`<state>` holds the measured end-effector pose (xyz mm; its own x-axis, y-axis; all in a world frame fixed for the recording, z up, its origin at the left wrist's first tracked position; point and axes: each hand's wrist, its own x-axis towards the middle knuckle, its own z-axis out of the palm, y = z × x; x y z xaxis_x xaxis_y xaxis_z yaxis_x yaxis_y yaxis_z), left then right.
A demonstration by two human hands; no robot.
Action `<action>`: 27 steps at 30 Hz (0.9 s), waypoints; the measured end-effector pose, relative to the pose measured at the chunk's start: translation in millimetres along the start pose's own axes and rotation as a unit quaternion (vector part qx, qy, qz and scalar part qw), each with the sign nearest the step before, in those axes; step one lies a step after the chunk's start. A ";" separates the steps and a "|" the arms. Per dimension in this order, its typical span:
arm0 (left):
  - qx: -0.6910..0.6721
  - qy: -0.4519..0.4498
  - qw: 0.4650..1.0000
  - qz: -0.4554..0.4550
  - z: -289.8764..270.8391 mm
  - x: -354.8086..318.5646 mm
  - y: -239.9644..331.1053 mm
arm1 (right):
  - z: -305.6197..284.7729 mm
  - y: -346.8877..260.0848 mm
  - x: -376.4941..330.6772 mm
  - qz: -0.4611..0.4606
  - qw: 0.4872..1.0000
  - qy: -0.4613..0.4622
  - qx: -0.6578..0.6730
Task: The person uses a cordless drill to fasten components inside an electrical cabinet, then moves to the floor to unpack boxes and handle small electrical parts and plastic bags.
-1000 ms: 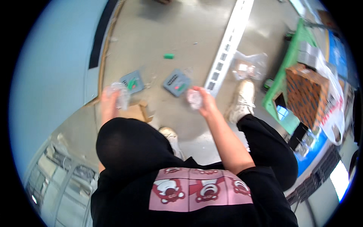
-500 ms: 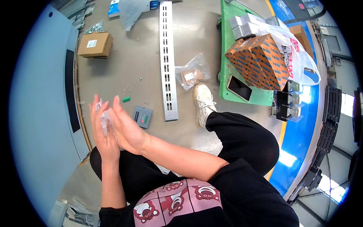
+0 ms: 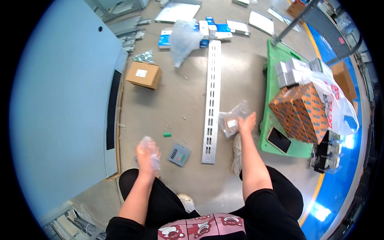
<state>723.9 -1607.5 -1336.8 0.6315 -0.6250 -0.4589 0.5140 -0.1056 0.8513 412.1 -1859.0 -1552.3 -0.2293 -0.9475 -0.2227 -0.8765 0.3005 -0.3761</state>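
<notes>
My left hand (image 3: 145, 160) is closed on a crumpled clear plastic bag (image 3: 148, 145), above the floor beside the blue-grey cabinet. Over to the right, my right hand (image 3: 247, 123) is stretched out at the edge of a clear plastic bag (image 3: 240, 109) with a small brown packet (image 3: 231, 123) in it. Its thumb and fingers look apart, and the thumb side meets the bag. Between my hands lie a small grey module (image 3: 179, 155) with a green connector strip, a loose green terminal block (image 3: 167, 135) and a long slotted metal rail (image 3: 211, 100).
The blue-grey cabinet (image 3: 68, 104) stands along the left. A cardboard box (image 3: 144, 75) sits near it. At right, a green trolley (image 3: 266, 140) carries a patterned orange carton (image 3: 300, 112), white boxes and a phone (image 3: 279, 139). Blue-and-white boxes (image 3: 165, 39) lie at the far end.
My hands have parted: the left keeps the crumpled plastic, while the right has swung right to the bag with the brown packet. The view has shifted, so the scene sits lower and further right.
</notes>
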 end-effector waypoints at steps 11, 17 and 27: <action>0.071 -0.213 0.963 -0.146 29.7 -18.3 11.8 | -58.6 -80.6 27.5 -0.269 0.954 -0.109 0.069; 0.034 -0.173 0.979 -0.100 -0.8 -10.5 7.1 | -117.8 -139.6 3.7 -0.360 0.916 -0.156 -0.085; 0.151 -0.111 0.981 -0.055 1.7 -20.5 -4.0 | -107.8 -96.8 26.5 -0.350 0.893 -0.166 -0.228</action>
<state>707.9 -1595.5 -1330.4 0.4225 -0.7471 -0.5132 0.3551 -0.3845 0.8521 445.2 -1924.9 -1424.8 0.5144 -0.7788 -0.3590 -0.8546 -0.5003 -0.1390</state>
